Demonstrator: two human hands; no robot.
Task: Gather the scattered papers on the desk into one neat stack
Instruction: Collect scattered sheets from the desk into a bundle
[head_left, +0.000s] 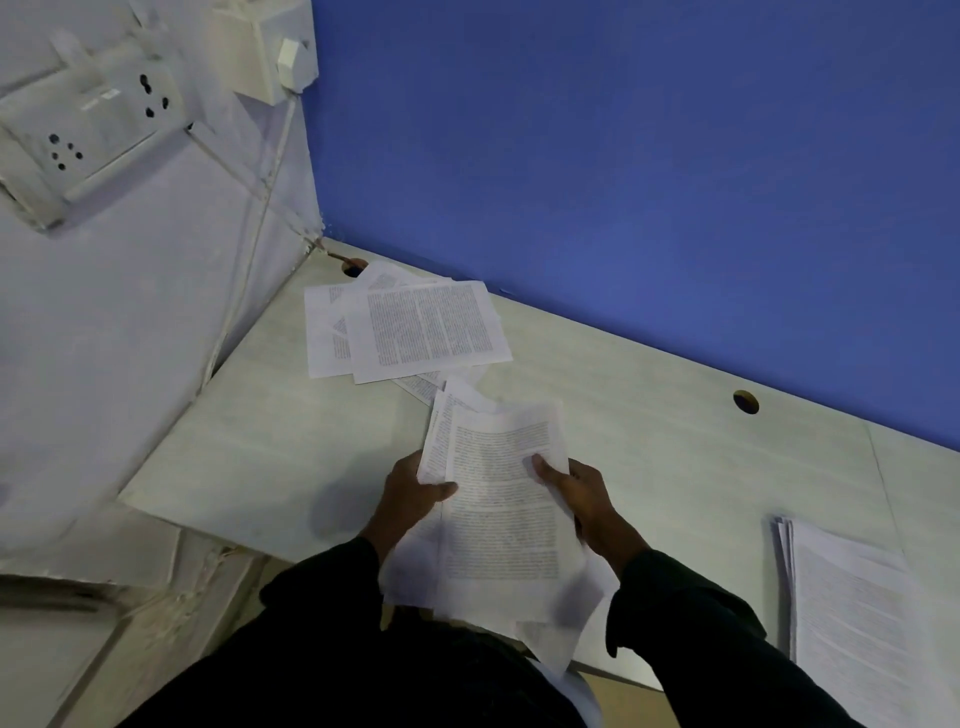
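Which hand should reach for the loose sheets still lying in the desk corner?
Probably the left hand: the loose sheets lie ahead and to its side. The right hand could hold the gathered bundle alone.

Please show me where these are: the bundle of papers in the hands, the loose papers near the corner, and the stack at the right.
bundle of papers (501, 514), head view, middle of the top sheet
loose papers (426, 330), head view, printed top page
stack (852, 603), head view, top sheet

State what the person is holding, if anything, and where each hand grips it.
A loose bundle of printed sheets: the left hand grips its left edge, the right hand its right edge.
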